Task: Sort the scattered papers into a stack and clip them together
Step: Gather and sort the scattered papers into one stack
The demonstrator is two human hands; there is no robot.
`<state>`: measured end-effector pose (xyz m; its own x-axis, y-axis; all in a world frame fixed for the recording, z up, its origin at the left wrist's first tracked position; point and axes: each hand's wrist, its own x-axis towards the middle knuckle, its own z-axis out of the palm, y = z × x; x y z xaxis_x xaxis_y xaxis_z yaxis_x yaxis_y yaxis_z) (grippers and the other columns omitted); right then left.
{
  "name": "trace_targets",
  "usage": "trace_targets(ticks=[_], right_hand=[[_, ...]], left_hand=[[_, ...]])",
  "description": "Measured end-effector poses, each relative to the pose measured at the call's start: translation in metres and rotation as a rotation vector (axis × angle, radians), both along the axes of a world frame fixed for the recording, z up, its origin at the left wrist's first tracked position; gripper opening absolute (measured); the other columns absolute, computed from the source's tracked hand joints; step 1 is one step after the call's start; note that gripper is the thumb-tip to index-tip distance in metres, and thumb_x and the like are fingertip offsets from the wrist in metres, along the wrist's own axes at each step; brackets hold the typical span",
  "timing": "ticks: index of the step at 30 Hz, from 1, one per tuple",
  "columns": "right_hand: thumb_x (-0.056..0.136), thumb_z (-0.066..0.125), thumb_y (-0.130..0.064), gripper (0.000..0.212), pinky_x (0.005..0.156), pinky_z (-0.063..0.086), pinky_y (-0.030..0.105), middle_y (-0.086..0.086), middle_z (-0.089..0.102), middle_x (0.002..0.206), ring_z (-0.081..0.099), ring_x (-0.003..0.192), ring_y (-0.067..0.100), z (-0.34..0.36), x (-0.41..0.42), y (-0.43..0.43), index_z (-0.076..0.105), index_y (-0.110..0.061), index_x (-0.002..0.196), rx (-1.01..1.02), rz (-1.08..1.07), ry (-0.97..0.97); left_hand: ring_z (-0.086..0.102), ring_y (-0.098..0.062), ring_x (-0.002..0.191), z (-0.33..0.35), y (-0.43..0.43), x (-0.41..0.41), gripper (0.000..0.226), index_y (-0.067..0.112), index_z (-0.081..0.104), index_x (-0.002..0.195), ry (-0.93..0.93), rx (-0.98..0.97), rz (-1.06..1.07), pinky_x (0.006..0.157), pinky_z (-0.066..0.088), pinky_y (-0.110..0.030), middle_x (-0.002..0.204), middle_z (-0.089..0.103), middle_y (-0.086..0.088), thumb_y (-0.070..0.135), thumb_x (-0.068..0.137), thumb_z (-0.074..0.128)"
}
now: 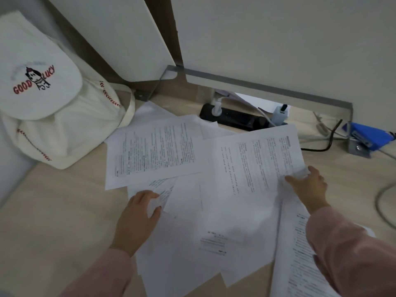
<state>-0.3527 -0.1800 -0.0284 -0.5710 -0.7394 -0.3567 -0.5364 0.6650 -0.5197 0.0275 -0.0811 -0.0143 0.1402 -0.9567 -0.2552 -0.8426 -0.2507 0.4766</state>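
The scattered white printed papers (214,221) lie fanned over the pale wooden desk (53,211) between our hands, long edges at all angles. Our right hand (308,187) pinches the large text-covered sheet (257,163) by its corner; our left hand (137,213) pinches a smaller sheet (164,189). A blue clip-like tool (368,136) lies beyond, nearer the right. The white canvas bag (64,125) has its flap down, contents hidden.

Matt white printed papers (158,151) lay on a smooth pale wood-look desk (60,200), beside a soft cream cloth bag (64,129) and brushed grey metal brackets (267,86).
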Motion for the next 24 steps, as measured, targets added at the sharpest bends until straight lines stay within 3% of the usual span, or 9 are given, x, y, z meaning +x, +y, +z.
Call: trace_targets(ticks=[3,5,10,13,16,20,22,24], right_hand=[[0.084,0.059,-0.019,0.043,0.091,0.041,0.041,0.022,0.058,0.118,0.050,0.105,0.037,0.006,0.006,0.003,0.050,-0.001,0.122,-0.070,-0.032,-0.001],[0.087,0.051,-0.014,0.024,0.073,0.040,0.035,0.019,0.062,0.101,0.053,0.085,0.030,0.015,0.013,0.008,0.058,0.000,0.106,-0.120,-0.017,-0.073],[0.091,0.048,-0.016,0.012,0.059,0.038,0.030,0.008,0.059,0.086,0.052,0.076,0.024,0.046,0.030,0.027,0.057,-0.009,0.091,-0.246,0.002,-0.186],[0.093,0.047,-0.018,0.013,0.055,0.040,0.025,-0.001,0.059,0.078,0.053,0.068,0.014,0.069,0.040,0.038,0.058,-0.014,0.089,-0.375,0.006,-0.237],[0.094,0.047,-0.020,0.014,0.056,0.045,0.018,-0.005,0.063,0.081,0.056,0.069,0.009,0.084,0.050,0.045,0.060,-0.016,0.095,-0.419,-0.026,-0.323],[0.092,0.051,-0.024,0.020,0.068,0.050,0.028,0.000,0.067,0.088,0.062,0.081,0.019,0.078,0.055,0.059,0.062,-0.013,0.104,-0.402,-0.220,-0.584],[0.089,0.054,-0.024,0.025,0.074,0.055,0.033,0.003,0.070,0.101,0.064,0.095,0.021,0.070,0.057,0.072,0.062,-0.014,0.111,-0.373,-0.296,-0.833],[0.085,0.055,-0.023,0.036,0.086,0.056,0.038,0.006,0.069,0.114,0.065,0.105,0.021,0.059,0.063,0.088,0.060,-0.015,0.120,-0.396,-0.373,-1.142]], left_hand=[[0.041,-0.023,0.129,-0.002,-0.034,0.000,0.042,0.013,0.051,0.128,-0.079,-0.023,-0.099,0.103,0.038,-0.037,0.138,0.045,-0.005,0.025,0.088,0.058],[0.032,-0.023,0.136,-0.005,-0.055,-0.006,0.050,0.013,0.043,0.135,-0.110,0.000,-0.166,0.108,0.033,-0.037,0.146,0.036,-0.006,0.030,0.089,0.055],[0.012,-0.025,0.145,-0.014,-0.099,-0.018,0.067,0.016,0.023,0.145,-0.225,0.135,-0.285,0.114,0.023,-0.040,0.157,0.014,-0.009,0.044,0.091,0.048],[0.019,-0.030,0.142,-0.019,-0.114,-0.021,0.067,0.013,0.022,0.144,-0.304,0.178,-0.349,0.105,0.036,-0.044,0.155,0.015,-0.017,0.044,0.090,0.047],[0.038,-0.034,0.129,-0.019,-0.121,-0.026,0.063,0.009,0.021,0.142,-0.453,0.160,-0.444,0.088,0.048,-0.041,0.147,0.026,-0.027,0.038,0.091,0.043],[0.056,-0.037,0.108,-0.022,-0.128,-0.027,0.053,0.003,0.025,0.141,-0.603,0.117,-0.568,0.077,0.050,-0.039,0.132,0.043,-0.031,0.024,0.095,0.040],[0.064,-0.038,0.080,-0.024,-0.132,-0.022,0.036,-0.008,0.046,0.123,-0.493,-0.001,-0.573,0.061,0.052,-0.041,0.105,0.059,-0.032,0.007,0.091,0.043],[0.061,-0.034,0.057,-0.022,-0.133,-0.017,0.030,-0.010,0.058,0.108,-0.372,-0.079,-0.549,0.046,0.048,-0.034,0.081,0.061,-0.028,-0.006,0.084,0.041]])
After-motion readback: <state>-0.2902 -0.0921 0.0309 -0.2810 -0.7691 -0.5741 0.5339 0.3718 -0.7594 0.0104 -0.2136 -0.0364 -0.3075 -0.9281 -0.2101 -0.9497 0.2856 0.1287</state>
